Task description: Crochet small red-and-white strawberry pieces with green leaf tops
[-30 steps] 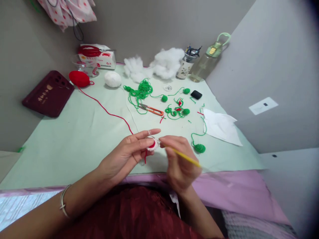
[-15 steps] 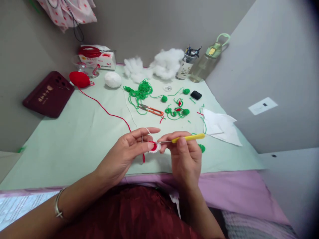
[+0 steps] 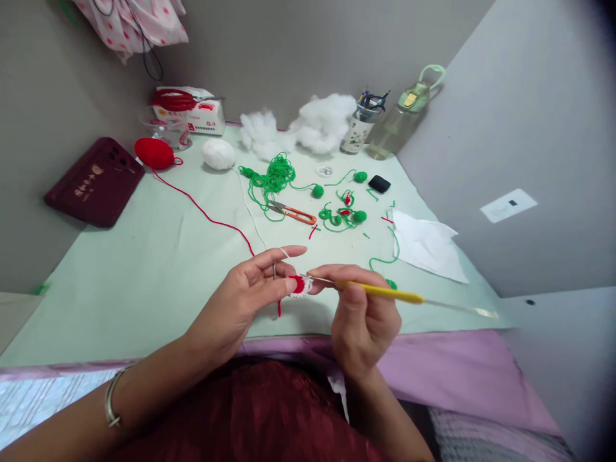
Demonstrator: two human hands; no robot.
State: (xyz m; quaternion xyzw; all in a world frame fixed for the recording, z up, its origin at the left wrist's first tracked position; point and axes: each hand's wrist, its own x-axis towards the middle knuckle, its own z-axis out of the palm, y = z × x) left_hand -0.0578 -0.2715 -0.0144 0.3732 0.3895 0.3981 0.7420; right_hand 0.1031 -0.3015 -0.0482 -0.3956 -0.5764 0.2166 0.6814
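Note:
Between the thumb and fingers of my left hand (image 3: 253,282) is a small red and white crochet piece (image 3: 300,285). White yarn loops over the raised left index finger, and a red yarn end hangs below the hand. My right hand (image 3: 363,314) grips a crochet hook (image 3: 385,292) by its yellow handle. The hook's thin metal tip meets the top edge of the piece; whether it passes through a stitch is too small to tell. Red yarn (image 3: 206,217) runs from a red yarn ball (image 3: 154,153) toward my left hand. A white yarn ball (image 3: 218,154) stands beside it.
Orange thread snips (image 3: 296,213) lie beside tangled green yarn (image 3: 274,176). Small green crocheted pieces (image 3: 359,217) are scattered to the right, near a white paper sheet (image 3: 426,247). Behind are stuffing (image 3: 322,125), a pen cup (image 3: 357,128) and a water bottle (image 3: 399,122).
My right hand has turned, swinging the hook's handle end down and to the right. The hook tip stays at the crochet piece, and my left hand has barely moved.

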